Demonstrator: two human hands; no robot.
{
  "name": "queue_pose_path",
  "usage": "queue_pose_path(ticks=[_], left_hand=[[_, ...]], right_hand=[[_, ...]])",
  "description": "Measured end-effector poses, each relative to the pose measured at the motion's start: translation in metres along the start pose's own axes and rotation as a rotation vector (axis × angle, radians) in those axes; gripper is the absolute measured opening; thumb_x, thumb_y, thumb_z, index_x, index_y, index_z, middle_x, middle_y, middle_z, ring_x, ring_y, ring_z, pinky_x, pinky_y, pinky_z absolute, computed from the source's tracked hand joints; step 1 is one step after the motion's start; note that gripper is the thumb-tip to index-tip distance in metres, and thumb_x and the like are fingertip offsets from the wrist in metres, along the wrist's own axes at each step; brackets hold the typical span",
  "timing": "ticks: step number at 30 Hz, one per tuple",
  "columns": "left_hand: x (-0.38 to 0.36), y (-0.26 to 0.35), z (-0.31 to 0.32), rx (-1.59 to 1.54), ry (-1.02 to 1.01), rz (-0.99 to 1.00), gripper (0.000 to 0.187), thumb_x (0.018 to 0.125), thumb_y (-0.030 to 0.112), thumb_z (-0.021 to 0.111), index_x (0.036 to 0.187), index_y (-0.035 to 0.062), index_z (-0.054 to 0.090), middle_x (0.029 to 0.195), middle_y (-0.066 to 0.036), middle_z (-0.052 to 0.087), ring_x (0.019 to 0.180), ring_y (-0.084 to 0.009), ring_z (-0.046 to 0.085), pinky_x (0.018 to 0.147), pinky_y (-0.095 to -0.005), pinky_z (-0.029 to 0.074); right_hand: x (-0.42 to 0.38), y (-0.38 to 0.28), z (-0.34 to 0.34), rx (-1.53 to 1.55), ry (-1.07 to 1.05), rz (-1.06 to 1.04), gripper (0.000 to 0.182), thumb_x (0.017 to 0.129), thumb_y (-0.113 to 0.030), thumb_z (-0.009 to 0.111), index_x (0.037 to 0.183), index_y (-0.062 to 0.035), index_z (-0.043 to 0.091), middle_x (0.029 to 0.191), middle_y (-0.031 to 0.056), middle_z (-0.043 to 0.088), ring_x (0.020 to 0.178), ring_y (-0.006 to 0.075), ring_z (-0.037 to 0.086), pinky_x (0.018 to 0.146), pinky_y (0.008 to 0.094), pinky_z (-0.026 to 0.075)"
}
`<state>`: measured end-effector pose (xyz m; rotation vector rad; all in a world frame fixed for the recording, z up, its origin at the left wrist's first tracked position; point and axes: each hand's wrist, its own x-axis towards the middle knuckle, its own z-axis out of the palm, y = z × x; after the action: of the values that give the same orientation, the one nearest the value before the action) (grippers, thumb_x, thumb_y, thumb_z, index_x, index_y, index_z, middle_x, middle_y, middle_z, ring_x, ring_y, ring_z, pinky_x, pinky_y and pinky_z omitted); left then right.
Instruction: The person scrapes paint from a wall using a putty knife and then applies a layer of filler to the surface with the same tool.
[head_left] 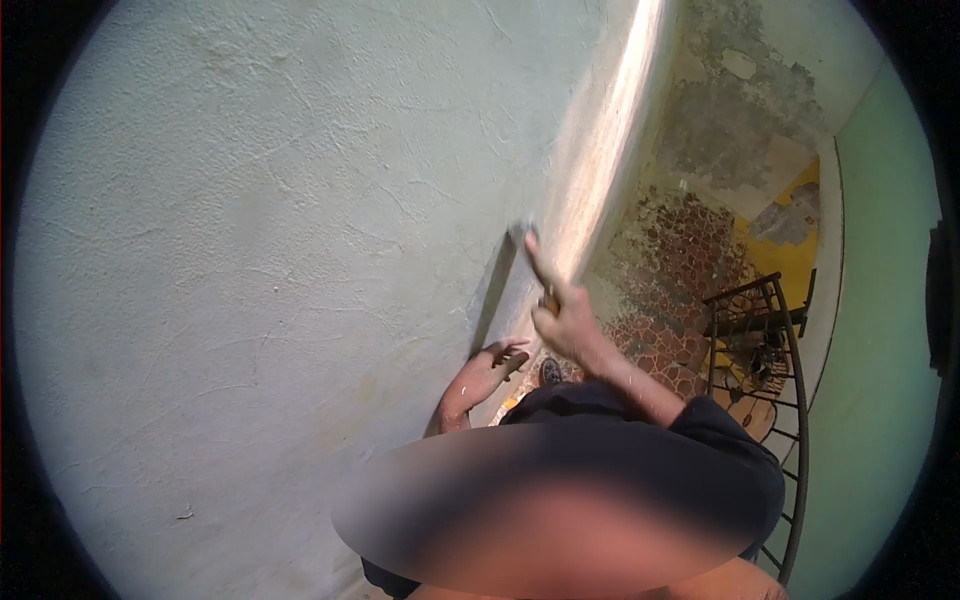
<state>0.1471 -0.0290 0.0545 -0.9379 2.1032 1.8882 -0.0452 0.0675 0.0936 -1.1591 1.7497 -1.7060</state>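
Note:
My right hand is closed round a small scraper-like tool with a brownish handle; motion blurs its outline. One finger stretches along it towards the greyish tip, which is right at the wall. Beside that tip, a long shadow falls down the pale plaster wall. Lower down, my left hand is held close to the wall's surface, its fingers stretched out and slightly apart with nothing in them. A brightly lit pale edge of the wall runs just right of both hands.
Patterned brown floor with pale stains lies below on the right. A dark metal railing curves down there, in front of a green wall. Peeling grey and yellow patches show beyond. My shoe is on the floor.

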Motion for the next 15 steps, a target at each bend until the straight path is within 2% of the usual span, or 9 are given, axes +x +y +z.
queue_pose_path(ticks=[1, 2, 6, 8, 10, 11, 12, 15], left_hand=[[-0.001, 0.001, 0.001, 0.017, 0.008, -0.027, 0.048, 0.106, 0.037, 0.062, 0.143, 0.0080, 0.058, 0.120, -0.012, 0.072, 0.108, -0.0192, 0.066, 0.096, -0.0338, 0.051], [0.002, 0.002, 0.000, 0.019, 0.014, -0.017, 0.048, 0.106, 0.037, 0.062, 0.143, 0.0080, 0.058, 0.120, -0.012, 0.072, 0.108, -0.0192, 0.066, 0.096, -0.0338, 0.051], [0.004, -0.003, 0.003, 0.066, 0.021, -0.037, 0.048, 0.106, 0.037, 0.060, 0.144, 0.0071, 0.057, 0.122, -0.012, 0.072, 0.109, -0.0200, 0.067, 0.094, -0.0345, 0.052], [0.002, 0.006, 0.002, -0.040, 0.002, -0.018, 0.049, 0.106, 0.038, 0.060, 0.144, 0.0075, 0.057, 0.121, -0.012, 0.072, 0.110, -0.0201, 0.067, 0.094, -0.0349, 0.052], [0.005, 0.001, 0.003, -0.050, -0.007, 0.007, 0.049, 0.107, 0.038, 0.060, 0.145, 0.0084, 0.056, 0.121, -0.011, 0.072, 0.111, -0.0191, 0.067, 0.094, -0.0345, 0.052], [0.004, 0.006, 0.005, -0.031, 0.005, -0.038, 0.048, 0.107, 0.037, 0.060, 0.145, 0.0086, 0.056, 0.121, -0.010, 0.072, 0.111, -0.0184, 0.067, 0.094, -0.0343, 0.052], [0.003, 0.007, 0.006, -0.014, 0.013, -0.090, 0.047, 0.107, 0.037, 0.059, 0.145, 0.0088, 0.056, 0.121, -0.010, 0.072, 0.110, -0.0178, 0.067, 0.094, -0.0342, 0.052], [0.010, -0.001, 0.005, -0.034, 0.010, -0.082, 0.047, 0.107, 0.037, 0.059, 0.145, 0.0097, 0.056, 0.121, -0.009, 0.072, 0.111, -0.0171, 0.067, 0.095, -0.0334, 0.052]], right_hand=[[-0.014, 0.007, 0.004, 0.020, -0.051, -0.018, 0.096, 0.074, 0.007, 0.047, 0.164, -0.0269, 0.034, 0.150, 0.0227, 0.054, 0.058, 0.0098, 0.050, 0.059, 0.0255, 0.046], [-0.020, 0.000, 0.004, -0.027, -0.142, 0.093, 0.097, 0.075, 0.006, 0.047, 0.164, -0.0273, 0.032, 0.149, 0.0183, 0.057, 0.058, 0.0101, 0.050, 0.058, 0.0259, 0.046], [0.007, -0.014, -0.008, -0.040, -0.083, 0.192, 0.099, 0.074, 0.006, 0.046, 0.165, -0.0292, 0.030, 0.141, 0.0262, 0.061, 0.058, 0.0107, 0.047, 0.060, 0.0266, 0.046], [0.004, -0.015, -0.010, -0.089, -0.067, 0.246, 0.099, 0.074, 0.006, 0.046, 0.165, -0.0297, 0.029, 0.138, 0.0289, 0.063, 0.058, 0.0110, 0.045, 0.060, 0.0269, 0.046], [-0.014, -0.009, -0.003, 0.012, -0.117, 0.111, 0.098, 0.076, 0.006, 0.047, 0.165, -0.0303, 0.029, 0.106, 0.0261, 0.071, 0.057, 0.0113, 0.040, 0.058, 0.0271, 0.044], [-0.016, -0.014, -0.005, -0.012, -0.158, 0.148, 0.097, 0.076, 0.006, 0.047, 0.165, -0.0298, 0.029, 0.097, 0.0224, 0.070, 0.057, 0.0115, 0.039, 0.057, 0.0275, 0.043], [-0.012, -0.016, -0.007, -0.011, -0.156, 0.147, 0.097, 0.076, 0.006, 0.047, 0.165, -0.0298, 0.029, 0.097, 0.0224, 0.070, 0.057, 0.0115, 0.039, 0.057, 0.0275, 0.043], [-0.007, -0.020, -0.016, -0.022, -0.164, 0.253, 0.098, 0.076, 0.006, 0.047, 0.165, -0.0295, 0.030, 0.089, 0.0201, 0.069, 0.057, 0.0117, 0.039, 0.059, 0.0273, 0.044]])
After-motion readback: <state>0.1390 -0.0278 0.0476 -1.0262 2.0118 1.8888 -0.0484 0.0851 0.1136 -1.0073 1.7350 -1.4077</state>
